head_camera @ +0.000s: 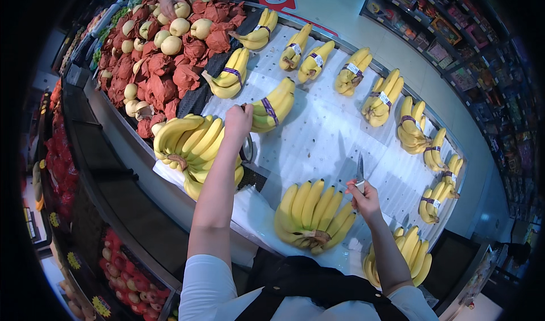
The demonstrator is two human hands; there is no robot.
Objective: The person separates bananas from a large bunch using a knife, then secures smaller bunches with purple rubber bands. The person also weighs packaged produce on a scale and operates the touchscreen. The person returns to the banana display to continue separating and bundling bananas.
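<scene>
My left hand grips the stem end of a banana bunch bound with purple tape; its fruit points away to the right over the white-lined display. In my right hand is a small knife, blade pointing up and away. A large unbound banana bunch lies below and left of the knife, its crown towards me. Another big bunch rests left of my left forearm, and a roll of tape shows partly beside that forearm. More unbound bananas lie by my right forearm.
Taped bunches, such as one bunch, line the display's far and right edges. Pale round fruit in reddish paper is heaped at the left, where another person's hand reaches in. Stocked shelves stand across the aisle.
</scene>
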